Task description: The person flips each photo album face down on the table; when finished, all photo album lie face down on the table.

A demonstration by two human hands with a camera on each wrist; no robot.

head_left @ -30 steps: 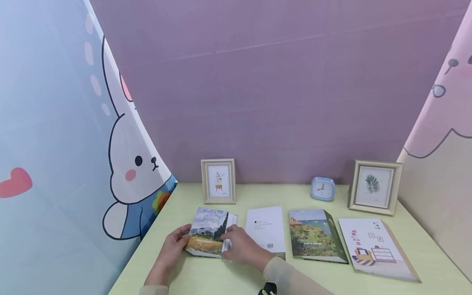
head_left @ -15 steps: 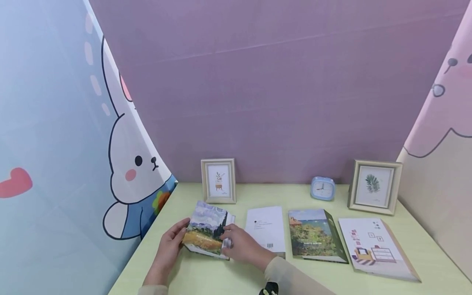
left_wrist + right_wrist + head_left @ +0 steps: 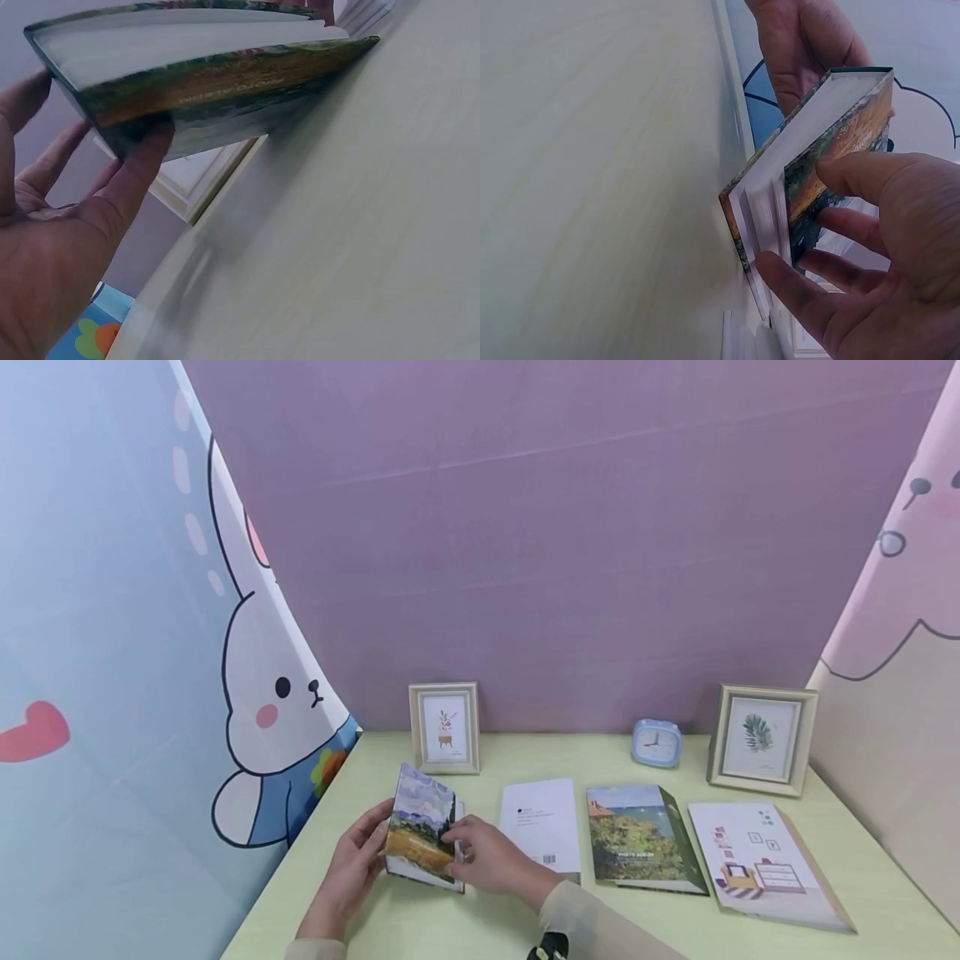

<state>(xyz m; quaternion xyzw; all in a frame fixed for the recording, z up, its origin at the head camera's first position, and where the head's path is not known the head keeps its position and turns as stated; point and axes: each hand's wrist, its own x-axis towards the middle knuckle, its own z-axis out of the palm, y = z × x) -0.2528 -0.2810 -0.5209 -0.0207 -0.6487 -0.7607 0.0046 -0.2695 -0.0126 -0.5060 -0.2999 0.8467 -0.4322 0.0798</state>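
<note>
A photo album with a painted landscape cover is tilted up on its fore-edge, spine side raised. My left hand holds the spine side, thumb on the cover; the left wrist view shows this thumb pressing low on it. At the opposite edge, my right hand grips the album, with its thumb on the painted cover and fingertips at the page edges. From the right wrist view, the white page block shows between the spread covers. The album's fore-edge stands close over the table.
To the right lie a white book, a green photo album and a book with a furniture picture. Behind stand a small frame, a blue alarm clock and a larger frame on the pale table.
The album has gone from lying nearly flat to steeply tilted, its spine side lifted by my left hand. My right hand stays at the fore-edge and has shifted slightly left.
</note>
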